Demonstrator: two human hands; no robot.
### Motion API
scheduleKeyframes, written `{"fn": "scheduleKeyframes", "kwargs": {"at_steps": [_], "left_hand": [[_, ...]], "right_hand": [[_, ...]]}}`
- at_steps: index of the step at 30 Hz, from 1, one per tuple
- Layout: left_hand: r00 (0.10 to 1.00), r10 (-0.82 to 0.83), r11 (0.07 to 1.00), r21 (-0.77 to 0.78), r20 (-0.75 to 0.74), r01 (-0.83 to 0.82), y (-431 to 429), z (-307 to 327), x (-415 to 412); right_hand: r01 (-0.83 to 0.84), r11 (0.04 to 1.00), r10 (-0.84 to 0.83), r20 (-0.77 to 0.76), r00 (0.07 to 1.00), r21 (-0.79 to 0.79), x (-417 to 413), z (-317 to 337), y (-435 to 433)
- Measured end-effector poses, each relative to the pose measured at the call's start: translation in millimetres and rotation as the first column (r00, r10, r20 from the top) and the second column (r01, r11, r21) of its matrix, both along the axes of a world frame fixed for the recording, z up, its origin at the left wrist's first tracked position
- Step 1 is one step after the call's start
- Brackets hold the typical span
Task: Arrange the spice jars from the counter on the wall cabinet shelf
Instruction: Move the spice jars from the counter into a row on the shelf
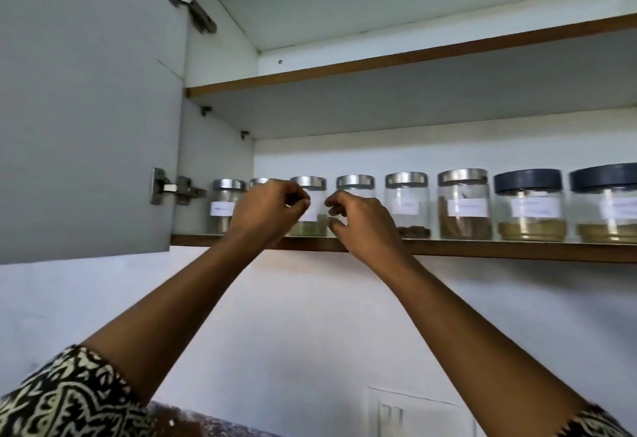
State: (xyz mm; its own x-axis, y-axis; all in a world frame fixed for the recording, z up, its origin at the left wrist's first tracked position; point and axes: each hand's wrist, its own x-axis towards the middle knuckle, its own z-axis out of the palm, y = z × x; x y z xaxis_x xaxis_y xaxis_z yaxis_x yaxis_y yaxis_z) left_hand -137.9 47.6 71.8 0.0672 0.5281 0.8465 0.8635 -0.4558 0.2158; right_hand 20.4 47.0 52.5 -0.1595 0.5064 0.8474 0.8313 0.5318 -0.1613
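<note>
A row of several clear spice jars with white labels stands on the lower cabinet shelf (499, 251). Most have steel lids; the two at the right (529, 209) have dark lids. My left hand (269, 211) is raised before the second jar and the left side of the third jar (310, 228), its fingers loosely curled and holding nothing I can see. My right hand (360, 226) hovers before the fourth jar (355, 182), thumb and fingers curved and apart, also with nothing in it. The third jar sits between the two hands.
The grey cabinet door (86, 109) stands open at the left on two steel hinges. An upper shelf (379, 57) shows nothing on it from below. Beneath the cabinet are a white wall, a switch plate (413, 416) and a speckled counter edge (196, 424).
</note>
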Motion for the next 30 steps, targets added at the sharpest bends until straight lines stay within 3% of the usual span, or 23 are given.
{"fn": "scheduleKeyframes", "kwargs": {"at_steps": [5, 12, 16, 20, 30], "left_hand": [[0.973, 0.131, 0.986, -0.072, -0.192, -0.147, 43, 38, -84], [0.809, 0.263, 0.924, -0.105, -0.525, -0.369, 117, 73, -132], [0.781, 0.292, 0.902, -0.112, -0.552, -0.416, 143, 83, -146], [0.788, 0.279, 0.914, -0.102, -0.549, -0.394, 155, 87, -150], [0.780, 0.286, 0.908, -0.103, -0.557, -0.407, 187, 86, -138]], "right_hand": [[-0.001, 1.000, 0.002, 0.081, 0.997, -0.005, -83, 31, 51], [0.208, 0.977, -0.209, 0.268, 0.940, 0.033, -135, 69, 96], [0.365, 0.929, -0.310, 0.424, 0.851, -0.054, -145, 84, 117], [0.410, 0.905, -0.327, 0.425, 0.844, -0.116, -153, 89, 132], [0.529, 0.845, -0.424, 0.503, 0.753, -0.079, -167, 94, 168]]}}
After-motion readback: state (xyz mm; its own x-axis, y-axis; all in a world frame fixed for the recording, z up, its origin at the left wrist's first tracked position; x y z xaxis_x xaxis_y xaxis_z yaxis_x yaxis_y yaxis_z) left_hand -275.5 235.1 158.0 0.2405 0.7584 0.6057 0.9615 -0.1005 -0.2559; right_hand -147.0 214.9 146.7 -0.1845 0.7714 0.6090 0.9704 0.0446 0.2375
